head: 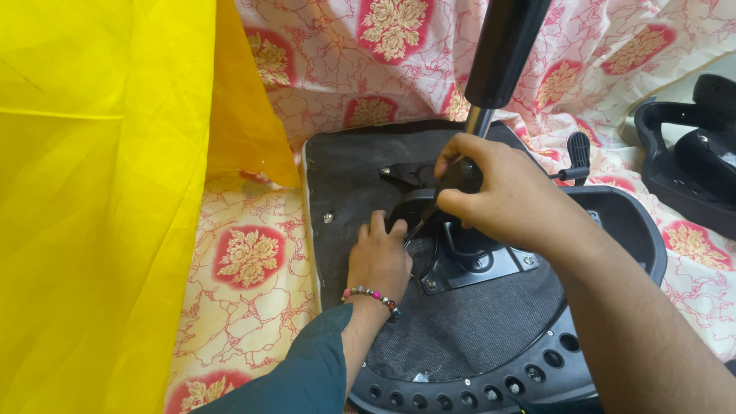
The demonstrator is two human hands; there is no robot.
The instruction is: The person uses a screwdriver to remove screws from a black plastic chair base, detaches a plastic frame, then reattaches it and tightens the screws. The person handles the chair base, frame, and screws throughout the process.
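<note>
Head view: an upturned chair seat (460,337) lies on a floral sheet (253,253), beside yellow cloth (92,192). The right hand (506,195) is closed around a screwdriver (445,192), whose tip is at the black mechanism (468,253) in the seat's middle. The left hand (379,257) rests flat on the seat, fingers touching the mechanism, gripping nothing. A gas cylinder (502,54) rises from the mechanism.

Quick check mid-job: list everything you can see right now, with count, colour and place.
Chair seat: one, black, upside down at centre.
Metal plate: one, black, screwed to the seat underside.
Gas cylinder: one, black and silver, rising from the plate.
Lever: one, black, right of the cylinder.
Chair part: one, black, far right.
Floral sheet: one, pink and cream, underneath.
Yellow cloth: one, left.
Screwdriver: one, black handle, in right hand.
Left hand: on mechanism, beaded bracelet.
Right hand: gripping screwdriver.
</note>
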